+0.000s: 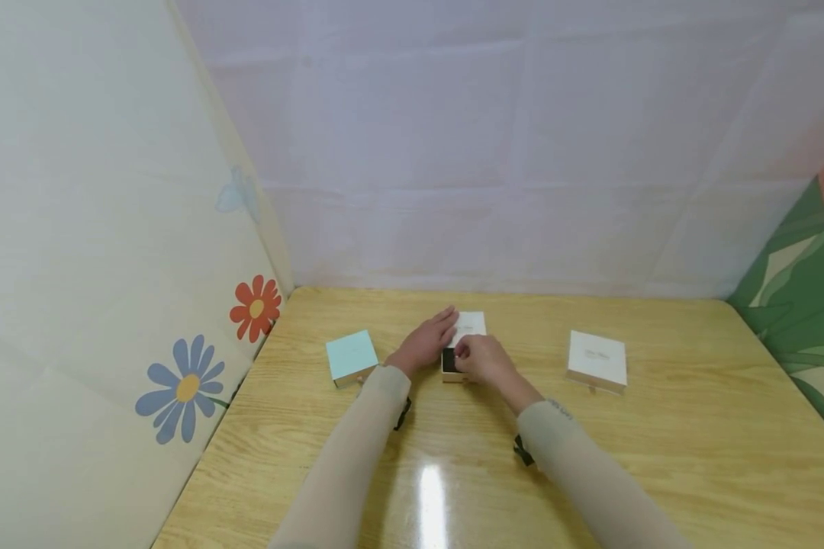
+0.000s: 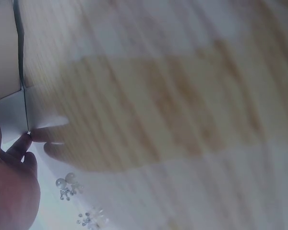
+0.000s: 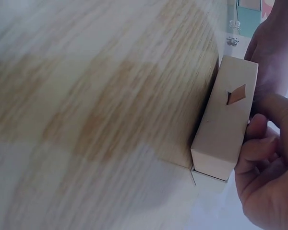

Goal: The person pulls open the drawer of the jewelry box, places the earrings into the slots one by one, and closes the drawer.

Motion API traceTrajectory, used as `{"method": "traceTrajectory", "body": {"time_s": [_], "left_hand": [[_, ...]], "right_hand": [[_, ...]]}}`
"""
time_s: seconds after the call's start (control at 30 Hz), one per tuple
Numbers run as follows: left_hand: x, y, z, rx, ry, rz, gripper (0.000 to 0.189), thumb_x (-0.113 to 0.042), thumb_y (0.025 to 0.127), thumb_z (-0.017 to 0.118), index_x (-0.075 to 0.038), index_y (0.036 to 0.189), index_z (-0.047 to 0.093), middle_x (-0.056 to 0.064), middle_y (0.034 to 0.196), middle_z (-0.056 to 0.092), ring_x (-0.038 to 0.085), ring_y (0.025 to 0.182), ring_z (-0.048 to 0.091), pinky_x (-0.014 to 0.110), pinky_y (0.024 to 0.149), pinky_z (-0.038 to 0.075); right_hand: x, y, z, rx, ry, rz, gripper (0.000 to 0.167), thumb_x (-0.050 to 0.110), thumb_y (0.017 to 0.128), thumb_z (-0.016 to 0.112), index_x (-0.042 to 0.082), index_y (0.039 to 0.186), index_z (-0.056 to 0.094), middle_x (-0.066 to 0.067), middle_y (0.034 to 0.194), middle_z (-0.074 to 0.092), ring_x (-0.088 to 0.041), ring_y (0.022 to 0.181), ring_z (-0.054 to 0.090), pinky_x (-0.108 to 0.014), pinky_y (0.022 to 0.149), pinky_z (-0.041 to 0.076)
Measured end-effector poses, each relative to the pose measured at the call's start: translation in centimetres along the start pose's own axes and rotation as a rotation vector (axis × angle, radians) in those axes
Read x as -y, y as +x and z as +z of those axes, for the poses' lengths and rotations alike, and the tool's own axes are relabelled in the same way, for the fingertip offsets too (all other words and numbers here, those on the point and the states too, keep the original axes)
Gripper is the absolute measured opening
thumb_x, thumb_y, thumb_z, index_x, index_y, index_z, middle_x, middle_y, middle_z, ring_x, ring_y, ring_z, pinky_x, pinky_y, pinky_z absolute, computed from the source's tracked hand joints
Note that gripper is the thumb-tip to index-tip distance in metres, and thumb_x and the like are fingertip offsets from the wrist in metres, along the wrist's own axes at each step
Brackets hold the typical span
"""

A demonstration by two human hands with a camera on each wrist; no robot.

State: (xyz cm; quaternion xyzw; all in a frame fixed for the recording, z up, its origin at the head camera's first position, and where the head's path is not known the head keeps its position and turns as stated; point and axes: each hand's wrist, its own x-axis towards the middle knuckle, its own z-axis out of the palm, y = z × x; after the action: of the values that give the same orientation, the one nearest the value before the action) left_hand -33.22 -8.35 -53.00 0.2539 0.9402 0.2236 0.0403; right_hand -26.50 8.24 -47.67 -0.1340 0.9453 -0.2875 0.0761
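Note:
A white drawer box (image 1: 470, 323) lies on the table in the head view, its tray partly out and its dark lining (image 1: 450, 360) showing. My left hand (image 1: 427, 341) rests with outstretched fingers along the box's left edge. Over the tray, my right hand (image 1: 482, 358) has its fingers bent down at the lining. The right wrist view shows the tray's pale front (image 3: 225, 117) with a brown ribbon tab (image 3: 237, 95), and curled fingers (image 3: 259, 146) right at the rim. I cannot tell whether they pinch something small, as the fingertips are hidden.
To the left stands a light teal box (image 1: 352, 355); to the right, another white box (image 1: 596, 358). Two small earrings, one with a pearl (image 2: 61, 184) and one with clear stones (image 2: 89, 219), lie on the glossy wood-patterned table (image 1: 693, 427). A white cloth backdrop (image 1: 508, 168) rises behind.

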Motion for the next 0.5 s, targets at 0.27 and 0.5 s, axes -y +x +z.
{"method": "traceTrajectory", "body": {"time_s": [0.27,0.5], "left_hand": [[-0.04,-0.03,0.05,-0.004,-0.019,-0.005,0.053,-0.036,0.113,0.027,-0.014,0.161,0.025,0.0,0.169,0.018,0.019,0.155,0.019,0.035,0.126,0.021],[-0.13,-0.08,-0.02,-0.012,-0.042,-0.006,0.053,-0.036,0.113,0.029,-0.013,0.161,0.026,0.002,0.169,0.019,0.019,0.154,0.02,0.035,0.125,0.022]], "right_hand": [[-0.1,0.01,0.17,-0.011,-0.007,-0.037,0.006,0.009,0.09,0.069,0.007,0.094,0.074,-0.003,0.088,0.073,-0.017,0.08,0.066,-0.038,0.079,0.057],[-0.08,-0.01,0.29,0.0,-0.013,-0.019,0.009,0.009,0.092,0.069,0.006,0.097,0.075,-0.005,0.093,0.074,-0.019,0.083,0.067,-0.038,0.079,0.058]]}}
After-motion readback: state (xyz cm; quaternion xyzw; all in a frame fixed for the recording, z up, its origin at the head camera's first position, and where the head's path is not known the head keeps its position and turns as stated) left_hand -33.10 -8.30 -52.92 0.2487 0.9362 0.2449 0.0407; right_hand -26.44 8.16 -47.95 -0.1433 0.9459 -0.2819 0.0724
